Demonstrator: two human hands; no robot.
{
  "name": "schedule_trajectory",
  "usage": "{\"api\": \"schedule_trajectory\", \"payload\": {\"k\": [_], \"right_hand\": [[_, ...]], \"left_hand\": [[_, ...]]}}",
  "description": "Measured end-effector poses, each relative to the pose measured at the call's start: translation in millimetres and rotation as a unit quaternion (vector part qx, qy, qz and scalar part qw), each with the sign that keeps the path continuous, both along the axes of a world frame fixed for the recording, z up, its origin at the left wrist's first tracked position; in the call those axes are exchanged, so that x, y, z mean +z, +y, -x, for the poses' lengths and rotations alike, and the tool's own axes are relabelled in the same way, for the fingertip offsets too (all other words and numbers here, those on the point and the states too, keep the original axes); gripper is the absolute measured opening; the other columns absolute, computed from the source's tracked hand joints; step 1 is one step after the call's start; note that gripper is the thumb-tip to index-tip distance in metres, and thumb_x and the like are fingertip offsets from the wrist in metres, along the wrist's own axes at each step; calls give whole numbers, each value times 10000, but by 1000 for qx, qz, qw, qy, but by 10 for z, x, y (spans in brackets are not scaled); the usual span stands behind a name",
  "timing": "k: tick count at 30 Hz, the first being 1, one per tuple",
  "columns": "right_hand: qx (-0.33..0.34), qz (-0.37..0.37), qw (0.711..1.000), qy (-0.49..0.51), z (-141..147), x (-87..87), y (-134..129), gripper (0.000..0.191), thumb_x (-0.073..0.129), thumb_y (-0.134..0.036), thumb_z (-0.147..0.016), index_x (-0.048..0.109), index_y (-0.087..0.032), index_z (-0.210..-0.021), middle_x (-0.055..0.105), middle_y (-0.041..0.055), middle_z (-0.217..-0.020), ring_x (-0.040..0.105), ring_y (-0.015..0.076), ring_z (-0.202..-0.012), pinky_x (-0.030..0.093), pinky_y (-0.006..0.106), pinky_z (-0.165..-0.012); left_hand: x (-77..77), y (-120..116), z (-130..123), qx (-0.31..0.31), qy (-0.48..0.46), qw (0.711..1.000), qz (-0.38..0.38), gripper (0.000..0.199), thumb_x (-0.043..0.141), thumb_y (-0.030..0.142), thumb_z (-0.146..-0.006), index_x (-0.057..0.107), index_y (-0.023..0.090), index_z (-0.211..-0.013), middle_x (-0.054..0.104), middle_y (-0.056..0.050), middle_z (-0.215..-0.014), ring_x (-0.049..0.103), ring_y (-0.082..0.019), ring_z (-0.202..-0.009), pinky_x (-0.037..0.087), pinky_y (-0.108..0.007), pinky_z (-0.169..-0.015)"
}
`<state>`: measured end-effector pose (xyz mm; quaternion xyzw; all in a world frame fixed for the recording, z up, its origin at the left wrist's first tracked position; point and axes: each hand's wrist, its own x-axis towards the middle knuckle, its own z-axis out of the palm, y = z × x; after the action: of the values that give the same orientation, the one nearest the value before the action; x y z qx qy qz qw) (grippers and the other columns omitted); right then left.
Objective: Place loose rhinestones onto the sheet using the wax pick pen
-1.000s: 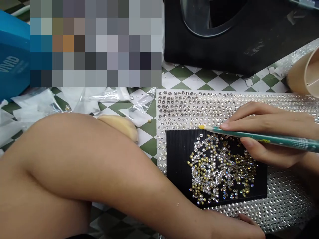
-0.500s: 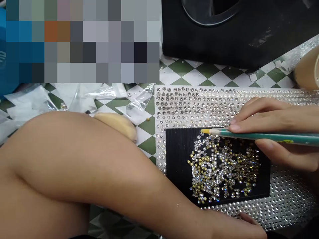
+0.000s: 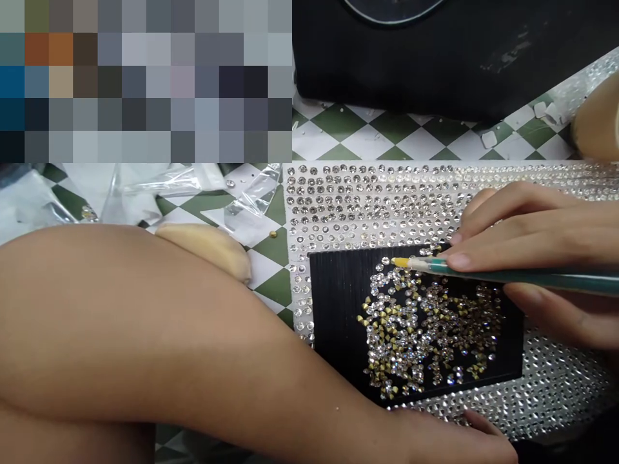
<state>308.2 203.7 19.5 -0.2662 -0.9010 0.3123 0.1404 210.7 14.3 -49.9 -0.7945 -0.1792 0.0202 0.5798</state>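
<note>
My right hand [image 3: 536, 258] pinches a green pencil [image 3: 565, 281] with a yellow tip between thumb and fingers. The tip points left and is by a clear rhinestone [image 3: 385, 261] near the top edge of a black ridged tray [image 3: 338, 309]. Many loose rhinestones [image 3: 401, 322], some with gold backs facing up, are scattered over the tray. From the left my left forearm crosses the view, ending in my left hand [image 3: 459, 438] just below the tray's lower edge. Its fingers are mostly hidden, so their grip does not show.
Sheets of rhinestone rows [image 3: 338, 193] lie under and around the tray. A black box-like object [image 3: 396, 71] stands behind. Clear plastic bags [image 3: 174, 180] and a yellowish oval piece [image 3: 213, 248] lie at left on the checked cloth [image 3: 338, 138]. A tan container [image 3: 599, 122] is at far right.
The view has shifted slightly, moving the tray and objects a little left. My right hand keeps hold of the pencil, its tip now a little lower and just right of the rhinestone.
</note>
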Motion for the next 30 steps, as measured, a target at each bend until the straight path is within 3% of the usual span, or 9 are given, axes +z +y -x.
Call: {"api": "schedule_trajectory", "payload": {"k": [2, 4, 7, 11, 15, 22, 25, 28, 30], "right_hand": [[36, 32, 999, -21, 21, 30, 8, 226, 533, -275, -971, 714, -311, -1103, 764, -12, -853, 742, 119, -864, 649, 259, -763], [52, 18, 998, 23, 24, 7, 12, 237, 540, -231, -945, 720, -276, -1094, 752, 4, -806, 733, 119, -825, 645, 247, -734], [47, -4, 996, 74, 15, -57, -4, 241, 572, -220, -894, 744, -248, -1061, 720, 37, -735, 718, 147, -800, 631, 253, -614], [32, 12, 998, 51, 9, -64, -32, 250, 585, -190, -867, 760, -254, -1034, 725, 39, -771, 712, 150, -831, 616, 246, -559], [43, 23, 997, 67, -9, -47, -13, 241, 581, -237, -895, 760, -244, -1057, 704, 32, -724, 709, 152, -781, 620, 261, -557], [9, -12, 999, 44, -34, -53, 3, 282, 549, -278, -907, 736, -305, -1116, 710, 45, -707, 718, 188, -785, 616, 316, -540], [12, -15, 998, 60, -26, -73, 13, 256, 567, -288, -904, 754, -288, -1078, 700, 47, -688, 716, 176, -764, 614, 298, -539], [27, -11, 997, 73, -22, -98, 39, 260, 587, -297, -897, 757, -283, -1093, 702, 42, -698, 715, 164, -743, 612, 267, -526], [35, -9, 996, 79, -15, -113, 52, 267, 593, -291, -896, 752, -276, -1110, 714, 36, -713, 713, 149, -751, 614, 232, -535]], "left_hand": [[-35, -48, -63, 24, 26, 996, -81, 593, 436, -13, -491, -18, 237, -780, 93, -23, -838, 348, -286, -1097, 476, -182, -621], [-52, -80, -108, 38, 23, 994, -99, 577, 436, -33, -492, -13, 237, -733, 125, -33, -841, 365, -271, -1101, 476, -159, -603], [-5, -53, -70, 33, -2, 999, -8, 565, 458, 27, -500, -17, 241, -718, 118, -29, -842, 329, -290, -1102, 469, -226, -620], [131, 120, 110, -67, 9, 994, 86, 563, 448, 131, -530, -18, 242, -825, 73, -16, -869, 286, -308, -1004, 406, -282, -559], [182, 240, 174, -100, 12, 990, 95, 523, 451, 146, -535, -1, 250, -776, 71, -19, -884, 283, -307, -967, 388, -283, -536], [171, 215, 177, -148, -2, 983, 105, 357, 429, 148, -600, 97, 274, -647, 184, -72, -933, 340, -297, -1034, 416, -261, -496], [109, 116, 127, -101, 2, 993, 59, 361, 422, 136, -614, 92, 281, -631, 183, -71, -921, 344, -297, -1083, 444, -268, -539], [-44, -41, -49, 39, -44, 998, -12, 381, 446, 114, -610, 105, 281, -586, 196, -65, -888, 385, -279, -1119, 510, -264, -623], [-155, -111, -190, 125, -95, 984, -88, 374, 452, 115, -630, 122, 275, -556, 224, -62, -855, 463, -263, -1108, 501, -258, -585]]}}
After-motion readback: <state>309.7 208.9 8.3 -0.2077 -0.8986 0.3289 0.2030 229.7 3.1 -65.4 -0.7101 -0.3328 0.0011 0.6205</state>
